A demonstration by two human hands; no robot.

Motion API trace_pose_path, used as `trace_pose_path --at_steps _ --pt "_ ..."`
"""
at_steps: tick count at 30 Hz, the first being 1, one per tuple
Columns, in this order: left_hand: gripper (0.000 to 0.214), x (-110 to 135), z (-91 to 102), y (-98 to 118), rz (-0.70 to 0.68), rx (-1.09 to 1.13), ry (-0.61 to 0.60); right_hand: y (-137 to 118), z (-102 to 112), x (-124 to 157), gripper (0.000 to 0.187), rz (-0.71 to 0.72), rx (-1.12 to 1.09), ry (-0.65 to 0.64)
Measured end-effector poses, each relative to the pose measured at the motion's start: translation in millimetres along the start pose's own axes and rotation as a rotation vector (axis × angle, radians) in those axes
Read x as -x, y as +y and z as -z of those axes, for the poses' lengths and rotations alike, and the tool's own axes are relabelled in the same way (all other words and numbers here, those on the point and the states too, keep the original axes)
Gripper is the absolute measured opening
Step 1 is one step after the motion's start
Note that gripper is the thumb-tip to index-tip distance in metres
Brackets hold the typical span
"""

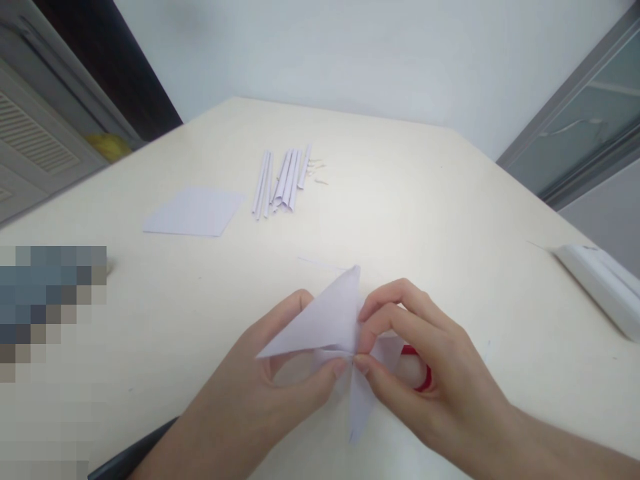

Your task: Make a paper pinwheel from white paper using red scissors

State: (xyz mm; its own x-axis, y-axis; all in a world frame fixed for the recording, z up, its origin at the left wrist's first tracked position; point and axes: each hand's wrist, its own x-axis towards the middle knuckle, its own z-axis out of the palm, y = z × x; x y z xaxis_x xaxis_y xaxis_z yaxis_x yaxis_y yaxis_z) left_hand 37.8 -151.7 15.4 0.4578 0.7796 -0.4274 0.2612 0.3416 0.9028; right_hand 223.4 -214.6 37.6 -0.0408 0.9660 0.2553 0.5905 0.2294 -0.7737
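Note:
A folded white paper shape (323, 317) with pointed flaps is held up over the table, between both hands. My left hand (280, 380) is closed on its left side, the thumb pressing near the centre and the fingers partly hidden behind a flap. At the middle, my right hand (425, 360) pinches the paper between thumb and fingertips. One narrow flap (361, 407) points down toward me. Behind the right hand a red loop-shaped handle (426, 379) shows in part; the rest of it is hidden.
Several rolled paper tubes (285, 180) lie farther back, with small twisted bits (320, 172) beside them. Left of those is a stack of white paper (195, 212). A white device (600, 287) sits at the right edge. A black object (135, 450) lies by my left forearm.

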Motion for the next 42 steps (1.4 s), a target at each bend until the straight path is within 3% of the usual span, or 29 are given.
trace_pose_path --at_steps 2,4,9,20,27,32,36,38,42 --pt "0.09 -0.2 -0.7 -2.8 0.077 0.048 0.022 -0.1 -0.1 -1.2 0.014 -0.022 -0.019 -0.011" --pt "0.093 -0.2 -1.5 -1.0 0.081 0.059 0.007 0.0 -0.1 -1.9 0.015 -0.04 -0.037 -0.021" --pt "0.052 -2.9 -3.8 16.7 -0.069 0.034 -0.077 2.1 -0.8 -0.6 0.015 -0.001 -0.031 -0.038" --pt "0.038 -7.8 -5.7 31.4 -0.241 -0.097 -0.041 3.7 -1.1 2.7 0.013 0.09 0.047 -0.073" --pt "0.008 1.7 0.7 18.6 -0.281 -0.204 -0.123 1.8 -0.4 0.6 0.014 0.04 -0.033 -0.062" --pt "0.015 6.9 3.9 9.9 -0.276 -0.321 0.087 1.1 -1.1 -2.2 0.015 0.038 -0.06 -0.057" --pt "0.008 6.9 0.2 21.4 -0.353 -0.318 -0.021 0.8 -2.0 -2.7 0.014 0.042 -0.036 -0.057" --pt "0.003 8.5 -1.4 23.8 -0.359 -0.31 0.036 1.1 -1.9 -1.7 0.015 0.039 -0.027 -0.057" --pt "0.028 13.2 0.3 13.9 -0.325 -0.408 0.133 1.9 -1.2 1.1 0.016 0.025 -0.007 -0.044"
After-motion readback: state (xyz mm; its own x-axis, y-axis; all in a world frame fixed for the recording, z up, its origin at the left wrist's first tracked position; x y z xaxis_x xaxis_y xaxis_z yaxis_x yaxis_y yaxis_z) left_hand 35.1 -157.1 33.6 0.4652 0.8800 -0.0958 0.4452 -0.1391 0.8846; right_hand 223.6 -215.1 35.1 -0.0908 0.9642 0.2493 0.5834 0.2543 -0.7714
